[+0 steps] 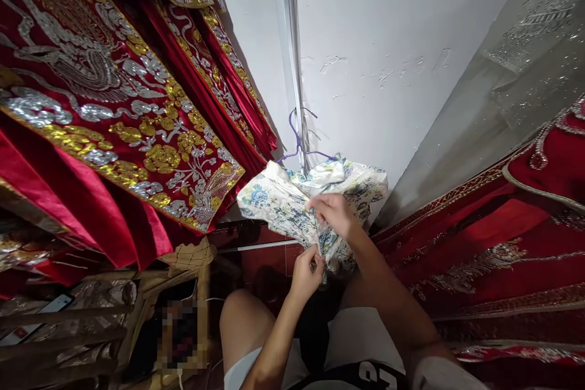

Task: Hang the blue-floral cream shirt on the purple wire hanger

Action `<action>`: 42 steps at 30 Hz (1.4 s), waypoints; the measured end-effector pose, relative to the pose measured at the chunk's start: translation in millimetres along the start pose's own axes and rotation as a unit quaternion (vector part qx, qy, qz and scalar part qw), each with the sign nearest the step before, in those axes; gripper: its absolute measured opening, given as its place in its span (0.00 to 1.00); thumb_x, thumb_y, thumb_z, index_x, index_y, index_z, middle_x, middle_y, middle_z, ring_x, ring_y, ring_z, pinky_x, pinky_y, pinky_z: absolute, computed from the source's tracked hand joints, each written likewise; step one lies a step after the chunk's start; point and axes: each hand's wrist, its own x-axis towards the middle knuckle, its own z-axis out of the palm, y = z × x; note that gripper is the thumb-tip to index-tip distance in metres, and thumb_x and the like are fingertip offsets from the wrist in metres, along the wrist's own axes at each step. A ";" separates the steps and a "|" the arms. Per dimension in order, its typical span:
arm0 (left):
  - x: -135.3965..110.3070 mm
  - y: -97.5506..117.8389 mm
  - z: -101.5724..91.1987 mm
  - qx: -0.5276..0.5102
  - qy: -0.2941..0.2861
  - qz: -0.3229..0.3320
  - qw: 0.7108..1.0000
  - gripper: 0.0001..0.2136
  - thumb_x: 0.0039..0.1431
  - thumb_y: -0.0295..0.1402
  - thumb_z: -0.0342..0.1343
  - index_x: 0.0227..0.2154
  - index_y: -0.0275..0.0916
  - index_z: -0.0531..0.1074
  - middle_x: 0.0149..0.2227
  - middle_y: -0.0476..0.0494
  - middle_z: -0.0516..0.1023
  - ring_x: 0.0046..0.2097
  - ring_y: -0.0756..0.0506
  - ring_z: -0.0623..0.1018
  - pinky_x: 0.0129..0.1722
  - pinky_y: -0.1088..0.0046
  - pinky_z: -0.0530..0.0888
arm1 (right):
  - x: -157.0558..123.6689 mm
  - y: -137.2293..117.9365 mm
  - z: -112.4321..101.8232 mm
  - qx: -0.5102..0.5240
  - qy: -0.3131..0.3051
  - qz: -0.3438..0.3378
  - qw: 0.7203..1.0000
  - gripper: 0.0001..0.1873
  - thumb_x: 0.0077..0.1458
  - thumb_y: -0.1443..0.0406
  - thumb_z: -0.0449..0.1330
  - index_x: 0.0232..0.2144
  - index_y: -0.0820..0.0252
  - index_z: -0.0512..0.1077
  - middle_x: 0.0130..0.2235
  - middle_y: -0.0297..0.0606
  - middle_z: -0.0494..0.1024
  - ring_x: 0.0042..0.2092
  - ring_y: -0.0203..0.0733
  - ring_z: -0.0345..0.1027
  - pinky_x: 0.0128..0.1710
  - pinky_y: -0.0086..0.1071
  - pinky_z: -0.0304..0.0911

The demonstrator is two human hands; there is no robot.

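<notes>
Your left grip (308, 272) and, above it, right grip (334, 214) pinch the floral garment (284, 200), apparently fastening its front; next needs aligned edges.

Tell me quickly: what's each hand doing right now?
Left hand: closed, pinching the floral garment low in front.
Right hand: closed, pinching its front higher up.

Light from out of view falls brightest on the flat white painted wall (375, 24), where the thin purple wire hanger (294, 125) throws a soft shadow, while the red-brown floor (262, 262) sinks into dimness. Glare sparkles off the red satin cloth with gold and silver sequins (162, 158); wide-angle stretching slants the edges, and a mosaic patch (183, 335) blots out detail at lower left.
</notes>
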 end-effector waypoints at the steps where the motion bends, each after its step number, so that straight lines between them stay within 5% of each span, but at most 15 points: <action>1: 1.0 0.2 5.7 0.000 0.001 0.002 1.000 0.10 0.60 0.33 0.52 0.24 0.40 0.62 0.24 0.51 0.66 0.29 0.48 0.68 0.30 0.75 0.63 | 7.4 -15.4 2.0 -0.003 0.017 -0.018 1.000 0.17 0.57 0.55 0.59 0.25 0.61 0.78 0.15 0.27 0.68 0.18 0.32 0.58 0.26 0.30 0.60; 4: 1.8 -1.9 21.3 0.006 -0.017 0.000 1.000 0.11 0.60 0.33 0.52 0.23 0.41 0.59 0.23 0.52 0.65 0.28 0.49 0.68 0.31 0.75 0.62 | 19.2 -47.3 11.7 0.011 0.063 -0.038 0.997 0.17 0.59 0.56 0.57 0.31 0.62 0.80 0.15 0.27 0.68 0.19 0.32 0.58 0.26 0.29 0.58; 8: 4.0 -8.8 21.3 -0.031 -0.041 -0.034 0.998 0.10 0.60 0.33 0.53 0.24 0.40 0.61 0.24 0.51 0.69 0.28 0.48 0.70 0.32 0.74 0.66 | 15.3 -53.8 16.1 0.025 0.084 -0.053 0.995 0.16 0.59 0.57 0.57 0.33 0.62 0.80 0.16 0.27 0.67 0.19 0.33 0.56 0.23 0.29 0.54; 12: 26.6 13.9 -17.1 -0.099 0.014 -0.001 0.995 0.06 0.61 0.32 0.55 0.40 0.38 0.71 0.31 0.47 0.78 0.33 0.48 0.76 0.37 0.72 0.71 | 5.7 -43.9 8.4 0.025 0.062 -0.081 0.994 0.16 0.59 0.58 0.57 0.30 0.62 0.78 0.16 0.28 0.66 0.20 0.34 0.58 0.23 0.29 0.53; 17: 78.2 85.9 -83.6 -0.071 0.186 0.185 0.962 0.16 0.69 0.35 0.54 0.57 0.40 0.69 0.38 0.44 0.78 0.39 0.47 0.77 0.43 0.69 0.73 | -2.4 -46.3 6.8 -0.013 0.056 -0.084 0.995 0.16 0.59 0.58 0.56 0.27 0.61 0.77 0.16 0.28 0.66 0.19 0.33 0.57 0.22 0.29 0.51; 21: 102.1 123.1 -103.0 0.058 0.186 0.255 0.947 0.08 0.68 0.33 0.56 0.46 0.40 0.76 0.39 0.44 0.77 0.39 0.47 0.75 0.41 0.70 0.72 | 4.8 -38.8 13.5 0.015 0.050 -0.104 0.993 0.15 0.59 0.57 0.57 0.27 0.60 0.75 0.16 0.27 0.64 0.20 0.33 0.56 0.23 0.29 0.51; 25: 104.1 129.7 -109.3 0.104 0.248 0.276 0.923 0.06 0.68 0.32 0.55 0.35 0.38 0.74 0.35 0.45 0.76 0.40 0.46 0.75 0.43 0.70 0.72 | 20.6 -1.0 19.8 0.004 0.083 -0.089 0.993 0.14 0.54 0.58 0.57 0.22 0.59 0.71 0.17 0.26 0.58 0.21 0.32 0.49 0.23 0.30 0.44; 28: 103.7 117.0 -134.9 0.074 0.381 0.242 0.889 0.07 0.68 0.34 0.55 0.36 0.38 0.73 0.37 0.45 0.76 0.42 0.47 0.75 0.44 0.70 0.72 | 16.6 33.8 20.5 -0.002 0.085 -0.049 0.995 0.14 0.50 0.60 0.56 0.16 0.58 0.66 0.16 0.26 0.55 0.21 0.32 0.47 0.23 0.30 0.42; 31: 103.9 82.5 -173.5 -0.067 0.505 0.161 0.846 0.08 0.66 0.38 0.58 0.37 0.37 0.74 0.37 0.47 0.76 0.41 0.48 0.76 0.45 0.74 0.72 | -5.9 59.3 21.7 0.027 0.069 -0.011 0.997 0.14 0.50 0.60 0.56 0.15 0.57 0.65 0.15 0.26 0.57 0.20 0.33 0.50 0.23 0.30 0.44; 34: 97.4 33.1 -195.0 -0.369 0.475 0.012 0.799 0.06 0.66 0.34 0.56 0.37 0.37 0.74 0.32 0.47 0.78 0.36 0.49 0.78 0.46 0.73 0.75 | -31.1 73.8 30.8 0.065 0.052 0.008 0.996 0.14 0.50 0.61 0.55 0.16 0.57 0.66 0.14 0.27 0.60 0.19 0.33 0.52 0.22 0.29 0.47; 38: 70.5 -21.6 -170.2 -0.587 0.428 -0.234 0.647 0.17 0.68 0.23 0.42 0.51 0.34 0.75 0.35 0.40 0.83 0.37 0.47 0.82 0.48 0.72 0.76 | -46.6 86.8 47.5 0.120 0.035 0.036 0.991 0.12 0.49 0.63 0.54 0.16 0.58 0.67 0.14 0.27 0.60 0.18 0.32 0.51 0.21 0.28 0.47; 42: 35.2 -39.9 -132.2 -0.625 0.392 -0.280 0.614 0.19 0.69 0.25 0.41 0.53 0.34 0.75 0.37 0.39 0.84 0.40 0.44 0.83 0.51 0.66 0.75 | -50.4 100.3 41.8 0.110 0.013 0.058 0.992 0.12 0.49 0.63 0.55 0.16 0.58 0.68 0.13 0.27 0.61 0.17 0.32 0.52 0.21 0.29 0.49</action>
